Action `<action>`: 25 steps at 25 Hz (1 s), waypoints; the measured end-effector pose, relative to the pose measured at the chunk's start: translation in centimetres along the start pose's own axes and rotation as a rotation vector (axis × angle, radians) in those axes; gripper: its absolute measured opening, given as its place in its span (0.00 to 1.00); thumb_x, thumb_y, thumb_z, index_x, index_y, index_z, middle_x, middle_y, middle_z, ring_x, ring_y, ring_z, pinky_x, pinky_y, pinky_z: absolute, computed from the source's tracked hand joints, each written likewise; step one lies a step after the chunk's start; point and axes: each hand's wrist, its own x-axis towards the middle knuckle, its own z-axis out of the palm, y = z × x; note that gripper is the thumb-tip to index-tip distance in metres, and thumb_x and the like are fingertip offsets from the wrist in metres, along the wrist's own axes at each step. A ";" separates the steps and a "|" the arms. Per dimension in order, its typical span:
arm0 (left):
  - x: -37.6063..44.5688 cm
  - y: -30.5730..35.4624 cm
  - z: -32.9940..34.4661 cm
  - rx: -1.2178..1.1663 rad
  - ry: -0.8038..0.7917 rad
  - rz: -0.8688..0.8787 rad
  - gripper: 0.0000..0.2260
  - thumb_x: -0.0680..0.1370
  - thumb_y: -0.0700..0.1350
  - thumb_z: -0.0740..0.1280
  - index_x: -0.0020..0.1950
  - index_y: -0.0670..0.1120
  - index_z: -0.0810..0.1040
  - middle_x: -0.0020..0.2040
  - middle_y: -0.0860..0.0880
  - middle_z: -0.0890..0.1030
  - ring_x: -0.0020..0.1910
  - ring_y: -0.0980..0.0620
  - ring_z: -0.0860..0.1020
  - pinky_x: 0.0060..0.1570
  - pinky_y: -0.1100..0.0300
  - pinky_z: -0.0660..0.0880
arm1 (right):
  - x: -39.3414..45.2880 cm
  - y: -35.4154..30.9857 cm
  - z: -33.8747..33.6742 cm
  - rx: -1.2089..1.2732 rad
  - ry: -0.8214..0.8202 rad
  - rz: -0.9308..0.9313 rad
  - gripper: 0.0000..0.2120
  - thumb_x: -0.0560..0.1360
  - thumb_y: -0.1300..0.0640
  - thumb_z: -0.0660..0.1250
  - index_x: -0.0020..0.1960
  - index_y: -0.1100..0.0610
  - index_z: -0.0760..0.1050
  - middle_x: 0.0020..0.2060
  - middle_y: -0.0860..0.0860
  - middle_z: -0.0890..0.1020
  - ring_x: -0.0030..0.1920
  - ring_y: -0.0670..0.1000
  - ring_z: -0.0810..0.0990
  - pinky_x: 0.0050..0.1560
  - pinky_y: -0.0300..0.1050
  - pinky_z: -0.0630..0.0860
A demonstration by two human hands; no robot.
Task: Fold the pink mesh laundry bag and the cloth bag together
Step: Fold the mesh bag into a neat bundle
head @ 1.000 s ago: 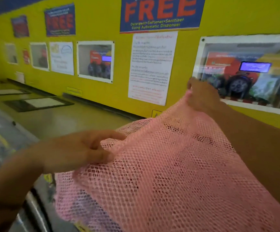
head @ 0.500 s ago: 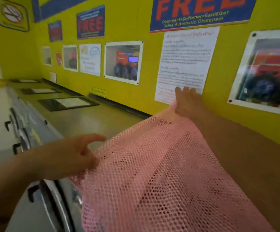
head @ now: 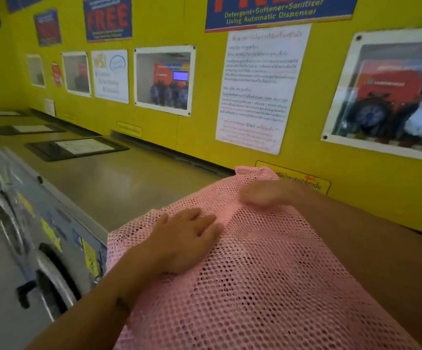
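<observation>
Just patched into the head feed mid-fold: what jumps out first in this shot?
The pink mesh laundry bag fills the lower right, spread over the grey-green countertop. The left hand lies flat on it, while the blurred right hand rests near its far end. Behind, a bright yellow wall carries posters, including a blue and red "FREE" banner at the top.

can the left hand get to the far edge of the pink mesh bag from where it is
Probably yes. The left hand lies flat on the pink mesh bag, with only open mesh between it and the far edge; the right hand rests beside that path.
</observation>
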 end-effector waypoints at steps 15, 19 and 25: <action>-4.8 16.4 -1.8 -0.314 0.005 0.568 0.08 0.77 0.50 0.68 0.54 0.60 0.80 0.52 0.62 0.82 0.51 0.64 0.79 0.59 0.56 0.75 | -27.3 14.3 -2.8 -0.165 -0.113 0.371 0.25 0.76 0.44 0.66 0.71 0.46 0.68 0.53 0.39 0.73 0.58 0.46 0.71 0.67 0.51 0.68; -8.2 22.7 -0.2 -0.250 -0.252 0.681 0.05 0.72 0.57 0.71 0.43 0.57 0.80 0.40 0.61 0.81 0.38 0.59 0.78 0.44 0.55 0.78 | -33.9 15.5 -0.9 -0.087 -0.120 0.319 0.20 0.75 0.48 0.68 0.67 0.47 0.73 0.44 0.35 0.74 0.48 0.43 0.74 0.58 0.46 0.72; -9.8 25.5 3.5 -0.114 -0.366 0.615 0.25 0.55 0.71 0.74 0.49 0.67 0.77 0.45 0.61 0.79 0.41 0.58 0.78 0.48 0.48 0.79 | -37.5 13.7 4.4 0.183 -0.236 0.102 0.14 0.71 0.52 0.74 0.56 0.44 0.77 0.44 0.44 0.83 0.46 0.46 0.81 0.52 0.50 0.79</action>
